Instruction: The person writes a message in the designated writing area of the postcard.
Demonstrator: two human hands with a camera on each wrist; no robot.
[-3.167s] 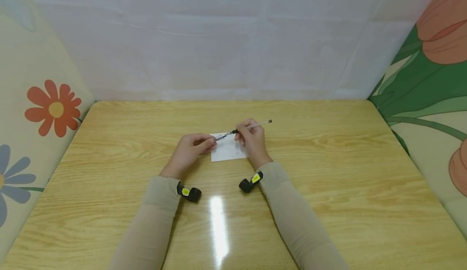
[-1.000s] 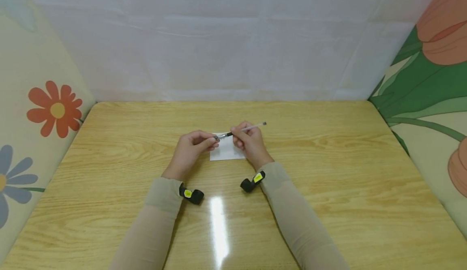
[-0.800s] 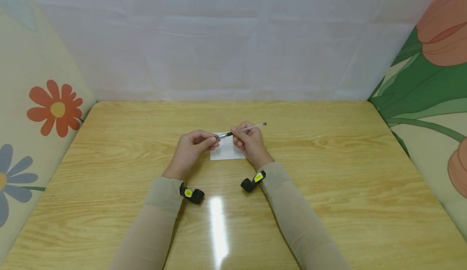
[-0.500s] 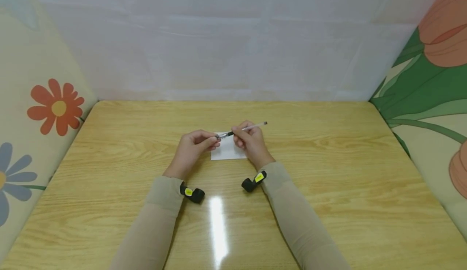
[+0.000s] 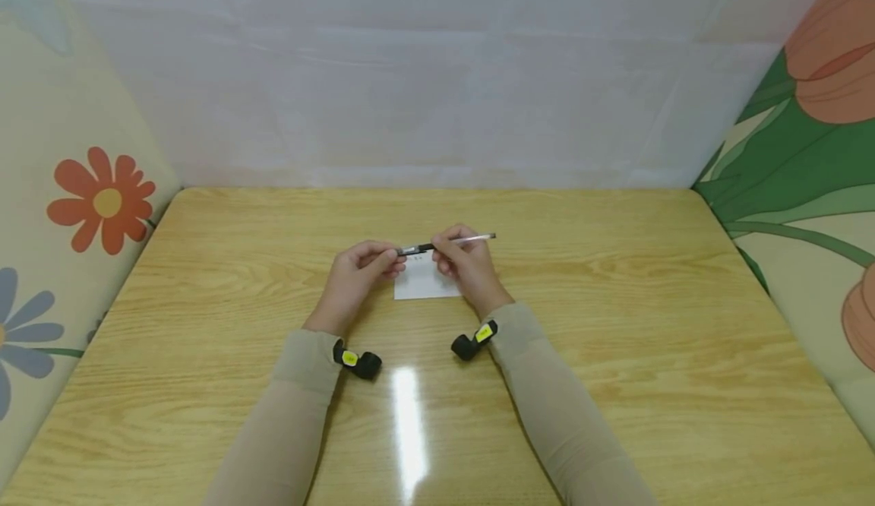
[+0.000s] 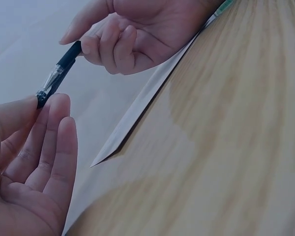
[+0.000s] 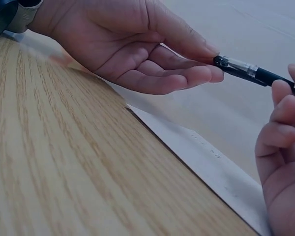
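Between my two hands a clear-barrelled pen (image 5: 475,238) with a black grip is held roughly level over a white sheet of paper (image 5: 427,286). Its clear cap (image 7: 238,66), with a dark end and clip, sits over the tip. My left hand (image 5: 355,274) pinches the cap end between thumb and fingertips. My right hand (image 5: 472,267) pinches the pen at the black grip (image 6: 69,55), and the barrel sticks out past it to the right. Small dark marks show near the paper's far edge; the right hand covers the paper's right side.
The paper lies on a wood-grain table (image 5: 601,384). Behind it hangs a white cloth (image 5: 437,73), with flower-patterned panels on the left (image 5: 41,187) and right (image 5: 807,149). A black wrist camera (image 5: 358,362) is strapped to each sleeve.
Three seconds ago the pen tip showed beside the cap in the left hand. The tip has since gone into the cap, and the pen now lies flatter in line with it.
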